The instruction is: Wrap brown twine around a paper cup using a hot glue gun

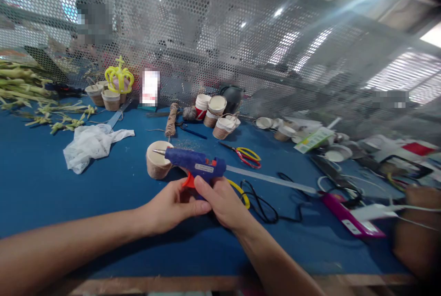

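Observation:
A blue hot glue gun with an orange trigger is held up in front of me, its metal nozzle pointing left. A long clear glue stick sticks out of its back end. My right hand is closed around the gun's handle, thumb on its side. My left hand is closed on the gun's front side, fingers by the trigger and partly hidden. Behind the nozzle stands a small cup wrapped in twine, its pale opening facing up.
Yellow-and-red handled scissors and a twine roll lie beyond. White plastic is at left, near plant stems. Black cable and a purple power strip lie right. Another person's arm is at far right.

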`<state>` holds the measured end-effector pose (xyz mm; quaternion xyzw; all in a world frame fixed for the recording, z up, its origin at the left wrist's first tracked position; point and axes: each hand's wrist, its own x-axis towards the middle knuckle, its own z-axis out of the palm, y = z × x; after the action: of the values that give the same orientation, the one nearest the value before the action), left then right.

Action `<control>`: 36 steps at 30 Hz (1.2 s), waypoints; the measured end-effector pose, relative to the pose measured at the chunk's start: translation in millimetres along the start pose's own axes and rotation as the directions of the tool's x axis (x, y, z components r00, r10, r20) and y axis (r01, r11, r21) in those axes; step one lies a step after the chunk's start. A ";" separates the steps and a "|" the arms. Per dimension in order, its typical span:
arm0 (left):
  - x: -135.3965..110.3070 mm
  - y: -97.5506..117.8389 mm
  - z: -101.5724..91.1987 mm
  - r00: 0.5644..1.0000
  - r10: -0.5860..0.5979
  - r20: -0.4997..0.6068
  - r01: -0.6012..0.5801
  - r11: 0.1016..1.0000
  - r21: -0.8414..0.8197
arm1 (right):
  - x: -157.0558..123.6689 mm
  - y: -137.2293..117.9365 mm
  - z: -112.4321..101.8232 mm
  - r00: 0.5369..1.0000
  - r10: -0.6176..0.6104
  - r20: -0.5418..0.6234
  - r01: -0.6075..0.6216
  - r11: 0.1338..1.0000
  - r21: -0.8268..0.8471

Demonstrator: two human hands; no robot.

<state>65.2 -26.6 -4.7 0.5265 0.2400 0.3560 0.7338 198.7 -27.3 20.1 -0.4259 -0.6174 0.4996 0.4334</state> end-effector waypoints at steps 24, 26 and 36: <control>-0.5 -1.6 -9.1 0.994 0.022 -0.108 -0.009 0.993 0.120 | 9.0 -5.2 -6.4 0.816 -0.053 -0.576 0.279 0.908 0.313; -0.5 -0.6 -8.0 0.994 0.026 -0.110 -0.014 0.993 0.113 | 9.0 -4.8 -6.2 0.812 -0.039 -0.583 0.270 0.910 0.315; 0.3 1.7 -7.0 0.989 0.036 -0.141 -0.018 0.991 0.129 | 9.4 -2.9 -4.9 0.841 0.003 -0.540 0.245 0.889 0.386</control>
<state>59.9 -21.8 -5.4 0.5489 0.3070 0.3866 0.6746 200.7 -17.4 24.5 -0.3962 -0.3715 0.4607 0.7020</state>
